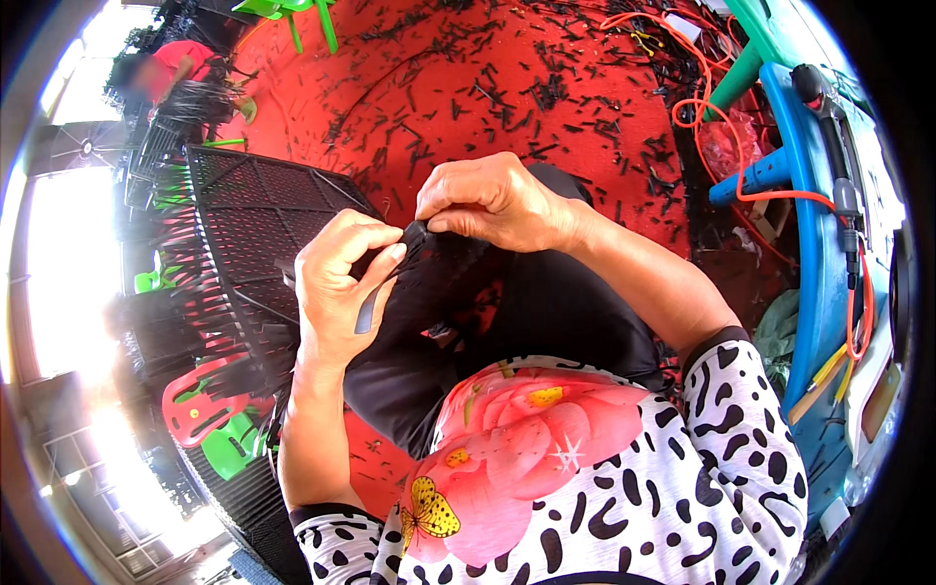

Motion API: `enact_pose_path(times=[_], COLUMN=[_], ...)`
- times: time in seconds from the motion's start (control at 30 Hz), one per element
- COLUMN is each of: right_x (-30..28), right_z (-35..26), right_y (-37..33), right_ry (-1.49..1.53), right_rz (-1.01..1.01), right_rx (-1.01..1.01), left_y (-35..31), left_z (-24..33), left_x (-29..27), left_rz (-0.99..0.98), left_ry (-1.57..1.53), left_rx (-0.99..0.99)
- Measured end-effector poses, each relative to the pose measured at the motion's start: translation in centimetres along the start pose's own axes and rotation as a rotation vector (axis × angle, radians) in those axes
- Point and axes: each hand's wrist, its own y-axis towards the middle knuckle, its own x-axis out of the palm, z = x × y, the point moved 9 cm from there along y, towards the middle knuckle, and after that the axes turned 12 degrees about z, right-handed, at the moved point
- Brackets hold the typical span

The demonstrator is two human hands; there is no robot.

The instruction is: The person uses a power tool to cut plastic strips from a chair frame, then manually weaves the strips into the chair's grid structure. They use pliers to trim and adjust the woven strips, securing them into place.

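Observation:
Both my hands meet over my dark-trousered lap, at the middle of the view. A small black piece [416, 234] of soft-looking material is pinched between them; its exact kind is too small to tell. My left hand [336, 268] grips it between thumb and fingers. From the palm side of that hand sticks a thin grey strip [365, 314], perhaps metal. With closed fingertips my right hand [502, 203] holds the far right end of the same black piece. Hidden inside the fingers is the rest of it.
Left of my hands stands a black lattice panel [258, 200] with black strips along its edge. Black scraps litter the red floor [429, 78]. An orange cord [690, 122] runs to a blue table [824, 322] at right. Another person [175, 73] bends at far left.

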Motion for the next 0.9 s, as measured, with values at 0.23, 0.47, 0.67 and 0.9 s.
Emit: enact_pose_path(times=[0.23,0.47,0.67,0.9], right_x=[0.2,0.3,0.2,-0.3], right_z=[-1.7,-1.8,-0.4,-0.3], right_y=[-0.6,-0.8,-0.9,-1.1], right_ry=[-0.158,-0.163,-0.100,0.039], right_rz=[0.068,0.109,0.142,0.180], right_rx=[-0.159,-0.175,-0.073,-0.004], left_y=[0.0,-0.7,-0.6,-1.5], left_z=[3.2,3.5,3.8,3.8], left_x=[0.5,0.8,1.0,0.8], left_rz=[-0.094,-0.085,-0.091,0.060], left_ry=[0.239,0.310,0.353,0.388], left_rx=[0.213,0.313,0.325,0.425])
